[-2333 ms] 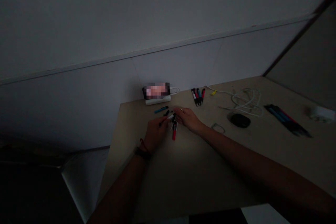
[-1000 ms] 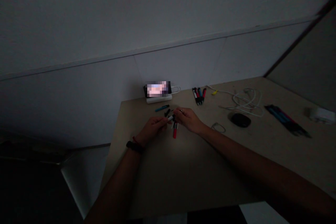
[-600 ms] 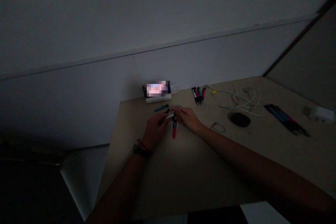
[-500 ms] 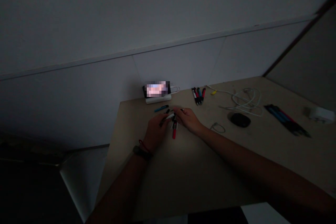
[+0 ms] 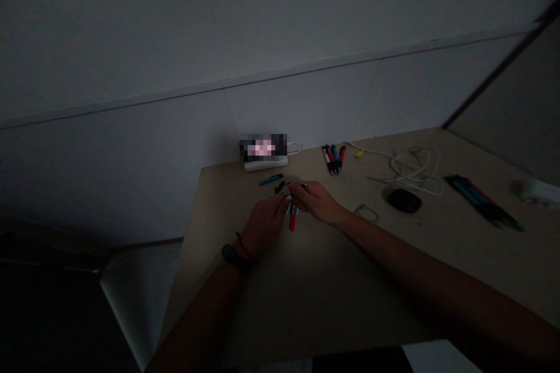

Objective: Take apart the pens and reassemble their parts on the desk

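Note:
My left hand (image 5: 265,220), with a dark watch and a red cord at its wrist, is closed with its fingertips on a pen part that they mostly hide. Just right of it, my right hand (image 5: 318,201) pinches a dark pen part (image 5: 289,185) between thumb and fingers. The fingertips of both hands nearly meet. Below them on the desk lies a red pen barrel (image 5: 292,221), with thin pale pieces beside it. Beyond the fingers rest a short black piece (image 5: 279,187) and a blue pen part (image 5: 270,179).
A lit phone (image 5: 263,147) leans on a white block (image 5: 266,164) near the wall. Several pens (image 5: 333,159) lie in a row to its right. Farther right are a white cable (image 5: 415,166), a black mouse (image 5: 404,200), a grey loop (image 5: 366,213) and dark pen parts (image 5: 483,201).
The white pen barrel that showed between my hands is now mostly hidden. My left hand has turned slightly, its fingers closer to the small pieces. The view has shifted a little.

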Tool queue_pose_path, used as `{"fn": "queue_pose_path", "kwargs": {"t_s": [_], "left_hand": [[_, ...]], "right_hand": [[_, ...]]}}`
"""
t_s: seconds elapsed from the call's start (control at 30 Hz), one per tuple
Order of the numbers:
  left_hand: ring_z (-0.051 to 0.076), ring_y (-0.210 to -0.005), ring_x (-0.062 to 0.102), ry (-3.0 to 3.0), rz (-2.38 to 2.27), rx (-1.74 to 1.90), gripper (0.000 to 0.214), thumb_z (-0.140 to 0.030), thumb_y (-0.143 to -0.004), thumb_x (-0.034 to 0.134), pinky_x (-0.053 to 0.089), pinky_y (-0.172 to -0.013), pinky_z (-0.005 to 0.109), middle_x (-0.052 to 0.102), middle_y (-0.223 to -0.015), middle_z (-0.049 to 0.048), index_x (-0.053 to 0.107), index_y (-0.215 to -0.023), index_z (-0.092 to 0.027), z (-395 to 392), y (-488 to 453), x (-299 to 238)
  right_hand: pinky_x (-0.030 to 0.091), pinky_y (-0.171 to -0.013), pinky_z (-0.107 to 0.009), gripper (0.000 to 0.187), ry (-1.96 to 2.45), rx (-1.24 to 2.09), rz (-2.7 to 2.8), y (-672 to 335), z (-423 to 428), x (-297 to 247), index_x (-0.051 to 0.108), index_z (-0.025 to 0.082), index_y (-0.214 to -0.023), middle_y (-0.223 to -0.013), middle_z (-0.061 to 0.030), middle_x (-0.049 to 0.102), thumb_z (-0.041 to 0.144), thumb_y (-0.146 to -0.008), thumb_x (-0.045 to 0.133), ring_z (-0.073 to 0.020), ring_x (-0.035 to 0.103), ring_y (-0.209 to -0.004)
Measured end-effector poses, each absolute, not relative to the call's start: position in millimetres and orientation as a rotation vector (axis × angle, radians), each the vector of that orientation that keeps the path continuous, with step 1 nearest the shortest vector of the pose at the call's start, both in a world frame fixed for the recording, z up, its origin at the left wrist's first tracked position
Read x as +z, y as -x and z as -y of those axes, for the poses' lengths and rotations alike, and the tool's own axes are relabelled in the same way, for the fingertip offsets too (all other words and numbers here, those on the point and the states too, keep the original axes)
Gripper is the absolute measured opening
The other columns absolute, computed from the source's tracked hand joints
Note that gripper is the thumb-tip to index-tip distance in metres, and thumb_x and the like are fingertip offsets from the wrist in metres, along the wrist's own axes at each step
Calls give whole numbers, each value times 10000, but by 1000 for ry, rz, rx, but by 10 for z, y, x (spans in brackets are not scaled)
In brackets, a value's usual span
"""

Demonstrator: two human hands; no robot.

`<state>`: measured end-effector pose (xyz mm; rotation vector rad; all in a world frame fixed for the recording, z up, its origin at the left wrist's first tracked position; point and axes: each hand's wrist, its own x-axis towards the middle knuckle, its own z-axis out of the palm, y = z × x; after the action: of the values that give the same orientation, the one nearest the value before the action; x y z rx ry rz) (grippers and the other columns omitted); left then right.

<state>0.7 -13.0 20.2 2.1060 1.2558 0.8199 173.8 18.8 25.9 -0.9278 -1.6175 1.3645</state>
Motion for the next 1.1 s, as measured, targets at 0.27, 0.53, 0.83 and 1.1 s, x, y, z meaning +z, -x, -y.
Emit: {"fn": "queue_pose_path", "kwargs": {"t_s": [0.27,0.53,0.83,1.1], "left_hand": [[147,-664,515,-1935,-1063,867,495,-500,-1049,295,362,-617,275,589,-729,10,556,-775,-181,136,-36,237],[142,-628,544,-2049,-1250,889,425,-451,-1024,400,330,-599,268,597,-679,3,577,-750,-179,103,-30,195],[129,-598,544,-2068,-1282,906,432,-439,-1025,427,336,-578,251,618,-662,-5,625,-756,-165,102,-19,195],[134,-637,570,-2083,-1331,979,368,-420,-993,520,358,-604,252,664,-701,9,687,-799,-155,63,-5,167]], "right_hand": [[283,-493,-257,483,894,1184,1759,-1803,-202,361,493,215,-598,-542,45,401,593,-890,567,-107,352,-515],[304,-487,-256,526,960,1290,1594,-1778,-303,57,549,195,-630,-544,44,431,679,-832,583,-109,376,-506],[270,-473,-258,542,934,1341,1594,-1789,-337,16,531,195,-605,-520,52,408,678,-844,591,-97,337,-481],[241,-443,-259,570,944,1375,1455,-1787,-338,32,486,208,-563,-477,52,403,702,-776,677,-91,332,-450]]}}
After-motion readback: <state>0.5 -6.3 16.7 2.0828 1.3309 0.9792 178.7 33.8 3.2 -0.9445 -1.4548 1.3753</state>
